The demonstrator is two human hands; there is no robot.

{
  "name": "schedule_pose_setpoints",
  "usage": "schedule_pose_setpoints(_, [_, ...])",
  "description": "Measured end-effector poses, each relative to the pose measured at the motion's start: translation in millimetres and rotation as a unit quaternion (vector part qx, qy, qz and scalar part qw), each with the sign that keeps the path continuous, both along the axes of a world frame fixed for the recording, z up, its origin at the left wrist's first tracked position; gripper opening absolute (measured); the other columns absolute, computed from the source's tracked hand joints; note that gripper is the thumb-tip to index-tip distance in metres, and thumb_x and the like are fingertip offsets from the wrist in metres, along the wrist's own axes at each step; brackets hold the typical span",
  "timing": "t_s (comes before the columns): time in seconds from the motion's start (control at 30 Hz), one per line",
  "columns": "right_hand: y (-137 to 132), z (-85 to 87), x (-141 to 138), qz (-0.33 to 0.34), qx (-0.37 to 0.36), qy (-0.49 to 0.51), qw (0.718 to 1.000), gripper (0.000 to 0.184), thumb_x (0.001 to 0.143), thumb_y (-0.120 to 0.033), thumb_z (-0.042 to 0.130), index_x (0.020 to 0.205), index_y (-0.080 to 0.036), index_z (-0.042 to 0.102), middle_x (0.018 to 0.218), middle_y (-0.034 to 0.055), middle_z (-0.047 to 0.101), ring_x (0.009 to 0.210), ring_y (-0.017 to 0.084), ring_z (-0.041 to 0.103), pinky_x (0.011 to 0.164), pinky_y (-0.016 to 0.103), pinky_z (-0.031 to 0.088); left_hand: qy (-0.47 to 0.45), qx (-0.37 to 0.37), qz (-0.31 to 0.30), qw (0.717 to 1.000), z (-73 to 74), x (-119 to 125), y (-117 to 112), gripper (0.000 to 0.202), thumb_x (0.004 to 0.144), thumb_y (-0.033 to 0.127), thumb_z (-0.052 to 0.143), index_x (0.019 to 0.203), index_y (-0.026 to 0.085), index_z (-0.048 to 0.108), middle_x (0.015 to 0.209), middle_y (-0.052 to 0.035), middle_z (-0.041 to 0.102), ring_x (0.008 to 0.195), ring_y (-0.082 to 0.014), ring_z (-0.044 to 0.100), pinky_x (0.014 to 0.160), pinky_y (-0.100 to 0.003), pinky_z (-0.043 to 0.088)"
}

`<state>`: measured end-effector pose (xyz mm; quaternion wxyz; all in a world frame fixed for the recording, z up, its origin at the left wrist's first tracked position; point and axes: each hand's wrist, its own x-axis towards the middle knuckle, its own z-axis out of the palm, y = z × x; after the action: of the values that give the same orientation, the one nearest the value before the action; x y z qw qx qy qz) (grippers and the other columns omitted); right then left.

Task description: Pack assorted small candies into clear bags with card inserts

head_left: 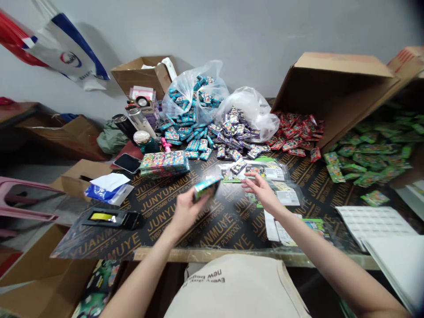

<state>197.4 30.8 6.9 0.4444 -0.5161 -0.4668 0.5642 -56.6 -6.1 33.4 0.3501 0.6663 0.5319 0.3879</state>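
My left hand [187, 210] grips a small colourful packet [207, 186] with a blue edge above the dark table; blur hides whether it is one packet or several together. To its right, my right hand [261, 191] is open with fingers spread, holding nothing, over flat clear printed bags [287, 197]. A purple-black packet [238, 165] lies on the bags just beyond its fingertips. Behind are piles of small packets: blue [198, 145], purple [234, 137] and red [298, 131]. A row of stacked packets [164, 163] stands left of my left hand.
Green packets [371, 154] spill from a large carton [334, 84] on the right. White sheets [374, 223] lie at the right edge. A tape dispenser [111, 218], phone [127, 163], steel flask [141, 118] and small open box [77, 176] sit on the left.
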Motion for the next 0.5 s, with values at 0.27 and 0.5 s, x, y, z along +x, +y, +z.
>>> schedule_pose_setpoints(0.27, [-26, -43.7, -43, 0.112, 0.072, -0.148, 0.980, 0.026, 0.079, -0.036, 0.054, 0.099, -0.019, 0.060, 0.096, 0.0059, 0.064, 0.090, 0.020, 0.059, 0.083, 0.037, 0.044, 0.331, 0.194, 0.084, 0.920, -16.2, -62, 29, 0.051, 0.082, 0.023, 0.043, 0.133, 0.020, 0.037, 0.134, -0.0085, 0.044, 0.122, -0.0253, 0.042, 0.103, -0.037, 0.030])
schedule_pose_setpoints(0.5, [-42, -67.0, -91, 0.279, 0.139, -0.290, 0.905, 0.052, 0.078, -0.040, 0.057, 0.125, -0.022, 0.046, 0.136, 0.0128, 0.040, 0.128, 0.027, 0.029, 0.100, 0.049, 0.025, 0.479, 0.110, -0.008, 0.871, -110.2, -84, 49, 0.052, 0.086, 0.030, 0.035, 0.134, 0.012, 0.033, 0.137, -0.0184, 0.036, 0.128, -0.0346, 0.029, 0.099, -0.055, 0.027])
